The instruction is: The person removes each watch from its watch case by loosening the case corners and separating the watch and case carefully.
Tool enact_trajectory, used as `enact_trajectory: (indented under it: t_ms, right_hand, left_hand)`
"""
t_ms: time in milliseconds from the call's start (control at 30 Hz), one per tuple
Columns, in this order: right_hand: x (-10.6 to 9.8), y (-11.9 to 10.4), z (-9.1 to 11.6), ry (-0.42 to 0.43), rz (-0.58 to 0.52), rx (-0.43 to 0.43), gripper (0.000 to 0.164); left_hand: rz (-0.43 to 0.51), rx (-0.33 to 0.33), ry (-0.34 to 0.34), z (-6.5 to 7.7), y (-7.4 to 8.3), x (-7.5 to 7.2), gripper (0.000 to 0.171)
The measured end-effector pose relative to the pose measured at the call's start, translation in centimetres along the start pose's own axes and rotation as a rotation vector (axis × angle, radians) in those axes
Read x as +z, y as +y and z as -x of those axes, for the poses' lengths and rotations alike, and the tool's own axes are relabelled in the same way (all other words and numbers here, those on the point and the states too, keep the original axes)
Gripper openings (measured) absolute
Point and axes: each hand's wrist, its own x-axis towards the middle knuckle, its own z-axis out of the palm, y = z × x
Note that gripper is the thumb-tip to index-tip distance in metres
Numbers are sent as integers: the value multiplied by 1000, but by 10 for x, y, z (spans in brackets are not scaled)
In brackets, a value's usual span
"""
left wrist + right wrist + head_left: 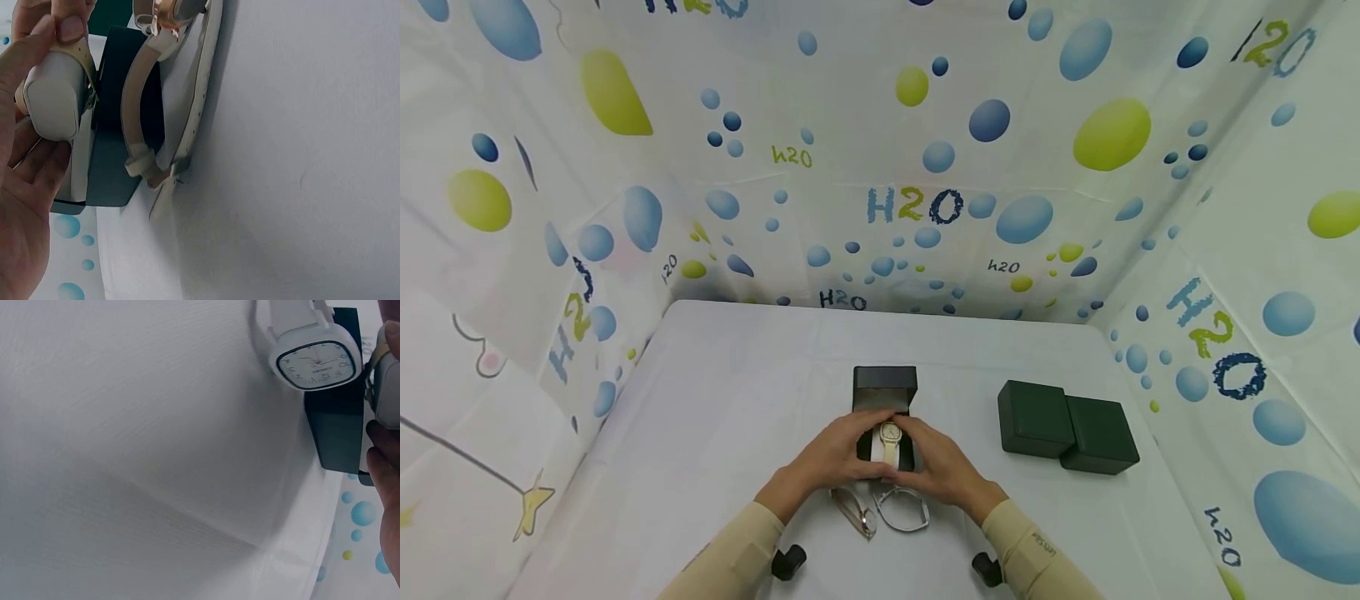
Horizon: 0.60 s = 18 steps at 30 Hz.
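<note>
A watch with a cream strap (pixel 890 435) is wrapped round a white cushion (pixel 53 103) above an open dark green watch box (pixel 885 378). My left hand (pixel 827 450) holds the cushion and strap from the left side, its thumb on the strap. From the other side my right hand (pixel 946 462) grips the same cushion with curled fingers. Part of the box lies hidden behind both hands in the head view. Just in front of the box lie a watch with a rose-gold case (pixel 856 512) and a white watch (pixel 319 365) with a squarish dial.
Two closed dark green boxes (pixel 1036 418) sit side by side at the right of the white table (pixel 737 375). Patterned curtain (pixel 865 125) with blue and green dots surrounds the table's back and sides. Small black pieces (pixel 788 562) show near both wrists.
</note>
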Motion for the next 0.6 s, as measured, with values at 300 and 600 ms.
enact_trajectory:
  t_ms: [300,600]
  right_hand:
    - [-1,3,-1,26,-53,-20,83]
    - [-3,1,-2,-18,-103,-27,81]
  left_hand:
    - [12,-40,-48,3,-6,-3,97]
    - [-38,-34,-26,3,-3,-4,93]
